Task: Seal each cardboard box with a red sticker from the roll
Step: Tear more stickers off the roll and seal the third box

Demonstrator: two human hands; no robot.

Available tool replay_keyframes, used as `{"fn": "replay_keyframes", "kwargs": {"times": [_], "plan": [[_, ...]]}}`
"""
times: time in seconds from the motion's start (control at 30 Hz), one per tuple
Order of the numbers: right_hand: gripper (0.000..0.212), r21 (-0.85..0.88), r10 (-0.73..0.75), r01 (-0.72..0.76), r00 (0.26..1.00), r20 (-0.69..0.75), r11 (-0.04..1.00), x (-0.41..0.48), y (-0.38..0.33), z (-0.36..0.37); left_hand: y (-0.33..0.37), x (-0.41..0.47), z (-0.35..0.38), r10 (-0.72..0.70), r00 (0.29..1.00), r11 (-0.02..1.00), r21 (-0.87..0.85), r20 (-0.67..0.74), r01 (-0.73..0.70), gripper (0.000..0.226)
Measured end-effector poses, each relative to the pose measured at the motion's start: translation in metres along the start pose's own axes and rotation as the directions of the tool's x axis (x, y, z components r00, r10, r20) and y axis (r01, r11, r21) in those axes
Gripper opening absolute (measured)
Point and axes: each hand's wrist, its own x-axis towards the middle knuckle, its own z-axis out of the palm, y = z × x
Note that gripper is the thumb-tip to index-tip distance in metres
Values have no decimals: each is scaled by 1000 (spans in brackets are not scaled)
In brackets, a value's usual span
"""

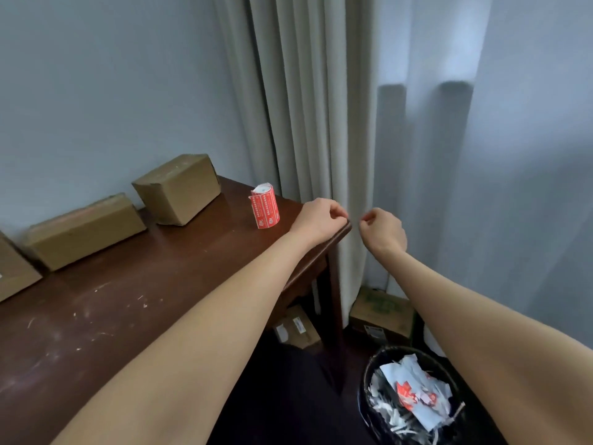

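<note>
Cardboard boxes line the back of the dark wooden table (128,300): a partial box (12,271) cut off at the left edge, a long flat box (83,231) beside it, then a squarer box (178,187), all with flaps down, so their contents are hidden. Further right the roll of red stickers (264,207) stands upright near the table's right corner, touched by neither hand. Next to it the left hand (321,220) hovers over that corner and the right hand (382,231) hangs just past the edge, close but apart. Each has its fingers curled in, thumb tip against forefinger, with nothing visible between them. The step in hand looks like fetching a fresh sticker: steady the roll with one hand, peel the loose end slowly with the other, and keep the adhesive off the skin before bridging a flap seam. Below, a small floor carton (296,327) and a green-printed carton (382,313) sit closed, and the black waste bin (369,390) holds white backing strips and a red-printed scrap.
</note>
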Motion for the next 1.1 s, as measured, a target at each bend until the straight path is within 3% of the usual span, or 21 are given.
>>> {"fn": "replay_keyframes", "kwargs": {"times": [0.3, 0.43, 0.6, 0.87, 1.1], "plan": [[29, 94, -277, 269, 957, 88, 959, 4, -106, 25, -51, -14, -71, -186, 949, 979, 39, -255, 203, 15], [56, 80, -362, 353, 908, 209, 932, 7, -135, 39, -76, -13, -92, -309, 890, 950, -56, -335, 308, 11], [82, 63, -403, 410, 835, 376, 910, 17, -155, 53, -94, -5, -100, -369, 872, 929, -134, -323, 344, 40], [75, 95, -462, 497, 699, 546, 863, 29, -162, 66, -98, 12, -91, -347, 897, 934, -16, -275, 356, 43], [65, 102, -457, 490, 689, 563, 866, 32, -163, 70, -100, 19, -92, -364, 898, 926, 6, -245, 377, 41]]}}
